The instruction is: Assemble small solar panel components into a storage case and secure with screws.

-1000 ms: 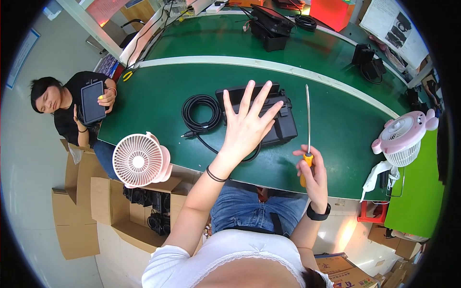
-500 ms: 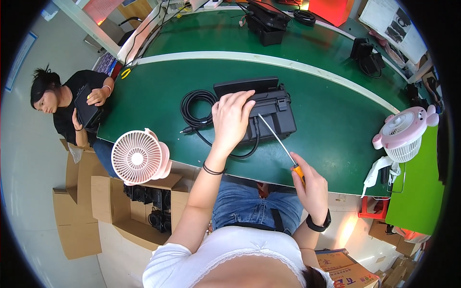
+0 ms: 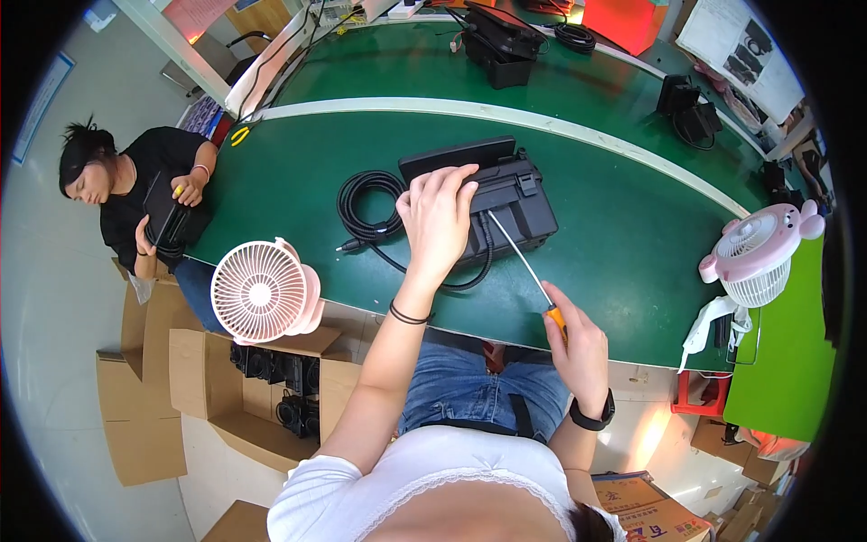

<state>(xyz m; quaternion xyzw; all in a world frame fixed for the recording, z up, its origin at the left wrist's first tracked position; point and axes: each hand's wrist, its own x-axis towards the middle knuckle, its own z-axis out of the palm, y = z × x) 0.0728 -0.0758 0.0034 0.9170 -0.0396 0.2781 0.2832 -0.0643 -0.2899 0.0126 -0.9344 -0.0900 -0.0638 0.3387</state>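
Black device box (image 3: 506, 203) sits mid green bench (image 3: 298, 194), looks rigid, hefty-ish. Left hand (image 3: 438, 217) flat on top, fingers spread, pinning. Right hand (image 3: 573, 348) at 5 o'clock, wrapped round screwdriver (image 3: 524, 266), tip on box. Coiled cable (image 3: 366, 206) at 9.

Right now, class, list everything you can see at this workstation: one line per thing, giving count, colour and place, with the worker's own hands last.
Black device: one, black, centre of the table, under the left hand.
Coiled cable: one, black, left of the device.
Screwdriver: one, orange handle, tip at the device.
Table: one, green, white strip along its far edge.
Near fan: one, pink and white, table's near left edge.
Far fan: one, pink, right side.
Cardboard boxes: several, brown, floor at left.
Co-worker: one, black top, seated at left.
Left hand: fingers resting on the device.
Right hand: gripping the screwdriver handle.
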